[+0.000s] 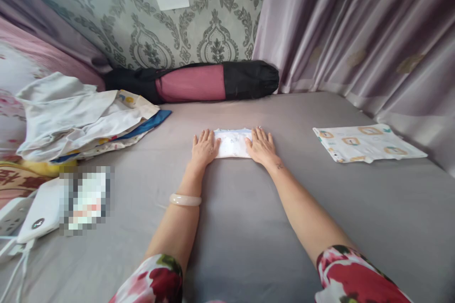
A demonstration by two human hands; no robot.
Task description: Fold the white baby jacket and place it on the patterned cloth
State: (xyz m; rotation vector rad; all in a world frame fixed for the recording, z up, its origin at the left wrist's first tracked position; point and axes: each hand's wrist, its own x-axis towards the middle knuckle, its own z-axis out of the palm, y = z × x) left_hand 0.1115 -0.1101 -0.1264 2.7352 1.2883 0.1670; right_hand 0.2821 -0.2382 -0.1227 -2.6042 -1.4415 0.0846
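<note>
A small folded white cloth (232, 144) with a faint print and a pale blue edge lies flat on the grey bed sheet (241, 208), straight ahead of me. My left hand (205, 147) rests on its left end, fingers stretched forward and thumb on the fabric. On the right end lies my right hand (262, 146), also flat, with its thumb on the cloth. Neither hand grips anything. The parts of the cloth under my palms are hidden. A pale bangle (185, 200) circles my left forearm.
Far right lies a folded white cloth with orange patterns (369, 143). Loose clothes (81, 116) are piled at left. Nearer are a white power bank (46, 210) with cables and a blurred-out object (88, 201). A black and pink roll bag (192, 82) lies along the wall, beside curtains (337, 28).
</note>
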